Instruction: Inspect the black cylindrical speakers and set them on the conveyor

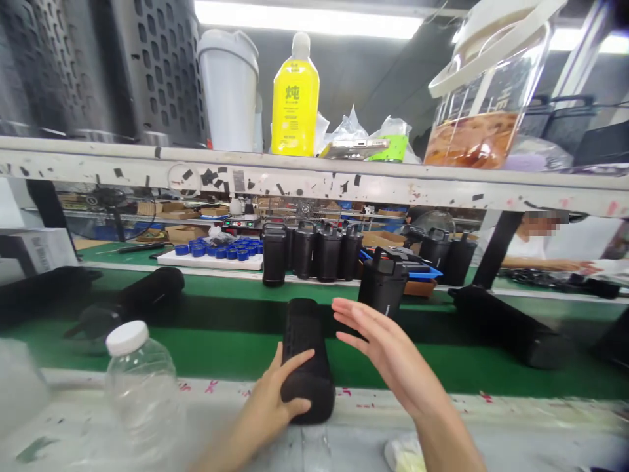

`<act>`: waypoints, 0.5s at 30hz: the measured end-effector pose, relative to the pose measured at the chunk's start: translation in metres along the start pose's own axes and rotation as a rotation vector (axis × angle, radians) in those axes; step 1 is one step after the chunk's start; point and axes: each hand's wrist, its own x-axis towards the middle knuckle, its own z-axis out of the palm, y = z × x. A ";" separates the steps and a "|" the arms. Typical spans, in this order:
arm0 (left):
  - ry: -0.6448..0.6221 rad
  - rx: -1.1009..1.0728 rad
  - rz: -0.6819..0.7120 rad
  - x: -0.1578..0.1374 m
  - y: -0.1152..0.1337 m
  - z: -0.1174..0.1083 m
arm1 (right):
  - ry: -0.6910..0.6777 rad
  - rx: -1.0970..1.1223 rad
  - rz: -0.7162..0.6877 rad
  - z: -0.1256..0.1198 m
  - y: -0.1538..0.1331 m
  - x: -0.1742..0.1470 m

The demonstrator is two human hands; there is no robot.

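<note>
Hands at a black cylindrical speaker (305, 357) lying on the tabletop (442, 419) edge.
Left hand (275, 400) grips the speaker's near end, thumb across its top; right hand (381, 347) hovers open just right of the speaker, fingers spread, apart from it; clear plastic bottle (140, 387) stands well left of the speaker.

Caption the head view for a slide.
Left hand grips a black cylindrical speaker on the green belt; right hand open beside it.
</note>
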 end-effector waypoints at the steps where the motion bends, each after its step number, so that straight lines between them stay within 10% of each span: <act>1: 0.022 0.024 0.009 0.011 -0.001 -0.002 | 0.024 0.007 -0.036 -0.005 -0.009 -0.005; 9: 0.296 0.217 0.062 0.110 0.018 0.010 | 0.381 0.058 -0.252 -0.045 -0.034 -0.019; 15: 0.211 0.061 0.217 0.159 0.076 0.054 | 0.553 0.148 -0.339 -0.050 -0.036 -0.016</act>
